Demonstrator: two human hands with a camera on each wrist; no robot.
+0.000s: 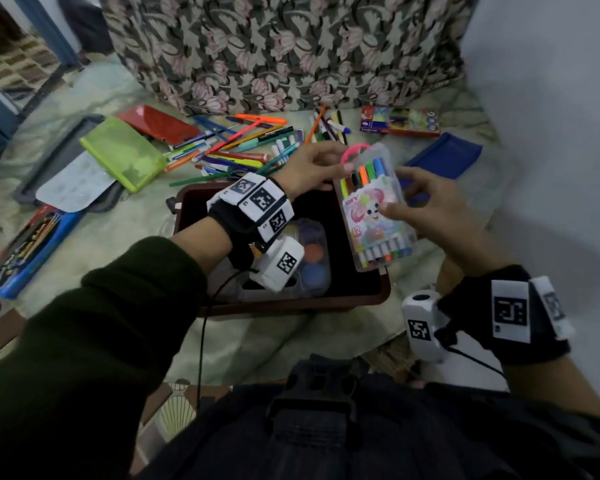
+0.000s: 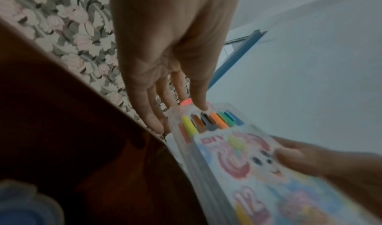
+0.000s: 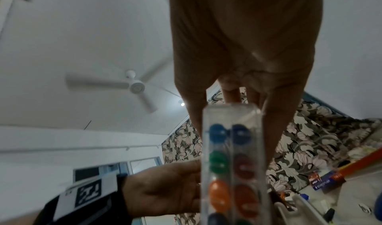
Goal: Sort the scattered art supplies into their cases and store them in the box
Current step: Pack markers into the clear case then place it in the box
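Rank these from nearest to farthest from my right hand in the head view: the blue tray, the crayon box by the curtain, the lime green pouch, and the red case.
From the right hand:
1. Blue tray, just beyond the hand, on the right.
2. Crayon box, farther back, by the floral curtain.
3. Red case, back left, across the loose pens.
4. Lime green pouch, farthest left, in front of the red case.

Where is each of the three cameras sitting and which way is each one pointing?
Head: on the head, looking down at both hands holding the marker case over the brown box; forearms show.
Left wrist: looks along the left hand to the case's top end.
Right wrist: looks up along the right hand toward the ceiling fan.
Shared: all show the case.
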